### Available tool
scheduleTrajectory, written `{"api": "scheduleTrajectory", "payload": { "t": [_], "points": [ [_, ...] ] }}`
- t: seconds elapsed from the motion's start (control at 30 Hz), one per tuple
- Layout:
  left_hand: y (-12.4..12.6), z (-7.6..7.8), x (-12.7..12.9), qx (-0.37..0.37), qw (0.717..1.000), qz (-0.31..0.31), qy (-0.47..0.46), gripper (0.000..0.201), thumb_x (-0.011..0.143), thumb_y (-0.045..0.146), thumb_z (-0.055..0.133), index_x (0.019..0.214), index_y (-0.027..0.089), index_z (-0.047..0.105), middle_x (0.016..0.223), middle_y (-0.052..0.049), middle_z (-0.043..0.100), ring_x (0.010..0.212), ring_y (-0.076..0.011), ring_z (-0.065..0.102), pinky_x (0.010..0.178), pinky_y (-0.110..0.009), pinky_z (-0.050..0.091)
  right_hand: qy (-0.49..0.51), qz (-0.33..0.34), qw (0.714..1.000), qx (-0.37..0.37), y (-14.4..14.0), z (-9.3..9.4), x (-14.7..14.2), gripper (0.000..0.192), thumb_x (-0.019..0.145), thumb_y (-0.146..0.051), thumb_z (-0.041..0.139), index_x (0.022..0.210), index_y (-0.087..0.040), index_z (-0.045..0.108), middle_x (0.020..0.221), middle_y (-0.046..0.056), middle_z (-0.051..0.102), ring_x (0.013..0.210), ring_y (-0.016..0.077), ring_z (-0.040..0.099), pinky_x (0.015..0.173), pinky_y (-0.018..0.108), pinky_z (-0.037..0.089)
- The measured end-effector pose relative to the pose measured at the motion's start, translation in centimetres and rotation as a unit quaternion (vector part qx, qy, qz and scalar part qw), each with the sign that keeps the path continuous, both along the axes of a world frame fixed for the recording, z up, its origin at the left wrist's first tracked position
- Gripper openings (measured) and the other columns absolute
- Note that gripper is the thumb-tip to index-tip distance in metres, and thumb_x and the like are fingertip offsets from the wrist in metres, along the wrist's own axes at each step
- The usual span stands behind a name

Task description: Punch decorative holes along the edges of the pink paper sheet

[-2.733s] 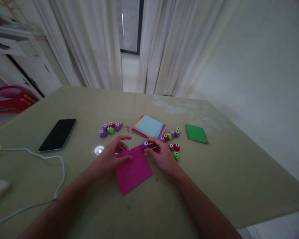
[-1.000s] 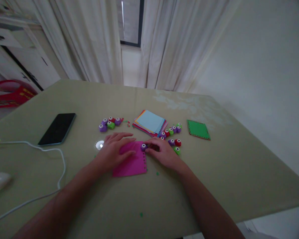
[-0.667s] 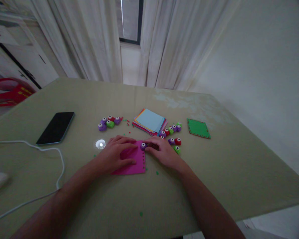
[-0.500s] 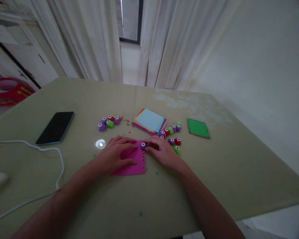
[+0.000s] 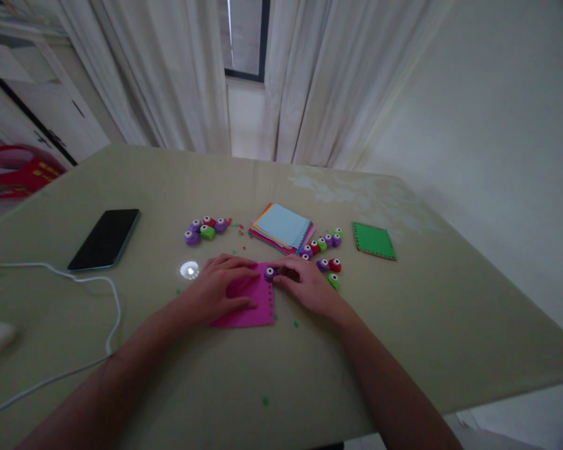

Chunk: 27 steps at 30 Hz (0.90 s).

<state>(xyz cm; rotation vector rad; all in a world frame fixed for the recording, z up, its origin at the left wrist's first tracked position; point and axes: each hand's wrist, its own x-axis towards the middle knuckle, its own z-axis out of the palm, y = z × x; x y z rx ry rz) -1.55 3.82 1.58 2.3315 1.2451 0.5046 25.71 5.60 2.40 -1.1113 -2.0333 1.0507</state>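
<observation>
At the near middle of the table (image 5: 216, 381), pink paper (image 5: 263, 314) lies flat. From my remote seat I judge it thin, light, easily creased, apt to slide; best held by broad pressure, well inside the edges. Left hand (image 5: 219, 289) reaches over it from nine o'clock, fingers spread on top, pinching nothing I can see. Purple toy (image 5: 269, 274), eye on top, sits at the sheet's two o'clock corner. I take it for light, hard, smooth, perhaps slippery; hold it by the sides, clear of the eye. Right hand (image 5: 304, 284) has it from three o'clock, thumb and forefinger pinched round it, parted only by the toy. Cannot tell whether it straddles the paper's edge or rests on top. Dark dots (image 5: 271, 300) line the sheet's three o'clock side; loose toys (image 5: 207, 232) lie towards eleven.
</observation>
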Motion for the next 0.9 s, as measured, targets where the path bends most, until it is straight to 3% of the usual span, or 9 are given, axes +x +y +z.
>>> {"api": "scheduleTrajectory", "payload": {
  "t": [0.57,0.63,0.73,0.8,0.9],
  "points": [
    [-0.1,-0.3,0.1,0.039,0.998,0.014,-0.044,0.051,0.090,0.051,0.082,0.137,0.032,0.074,0.145,-0.007,0.070,0.133,-0.0343,0.058,0.115,-0.052,0.040,0.003,-0.019,1.000,-0.013,0.0,0.1,-0.1,0.025,0.098,-0.019,0.077,0.123,-0.019,0.078,0.118,0.009,0.078,0.104,0.0214,0.072,0.091,0.035,0.055],
    [-0.2,0.3,0.6,0.039,0.994,0.050,-0.094,0.044,0.093,0.054,0.076,0.129,0.029,0.077,0.135,-0.008,0.074,0.125,-0.0324,0.063,0.111,-0.048,0.045,0.014,-0.037,0.999,-0.017,0.0,0.1,-0.2,0.023,0.099,-0.022,0.076,0.122,-0.018,0.077,0.120,0.010,0.079,0.104,0.0215,0.072,0.091,0.035,0.055],
    [-0.1,1.5,1.8,-0.021,0.980,0.139,-0.143,0.041,0.096,0.060,0.064,0.104,0.022,0.078,0.100,-0.006,0.077,0.091,-0.0256,0.068,0.083,-0.037,0.052,0.031,-0.058,0.997,-0.026,0.1,-0.1,-0.2,0.021,0.100,-0.019,0.073,0.121,-0.019,0.077,0.121,0.009,0.079,0.104,0.0205,0.073,0.091,0.035,0.055],
    [0.3,2.2,2.8,-0.095,0.973,0.174,-0.118,0.047,0.093,0.065,0.058,0.084,0.021,0.070,0.076,-0.002,0.068,0.071,-0.0212,0.060,0.064,-0.031,0.043,0.035,-0.066,0.997,-0.024,0.3,-0.2,-0.2,0.020,0.100,-0.017,0.071,0.120,-0.019,0.077,0.119,0.008,0.079,0.104,0.0199,0.072,0.092,0.034,0.055],
    [1.4,2.9,4.0,-0.188,0.968,0.158,-0.055,0.055,0.078,0.073,0.065,0.061,0.022,0.053,0.058,0.002,0.049,0.058,-0.0168,0.045,0.054,-0.029,0.026,0.034,-0.072,0.997,-0.014,0.5,-0.4,-0.3,0.021,0.101,-0.016,0.068,0.119,-0.019,0.077,0.117,0.008,0.079,0.103,0.0195,0.071,0.092,0.034,0.054]
  ]
}}
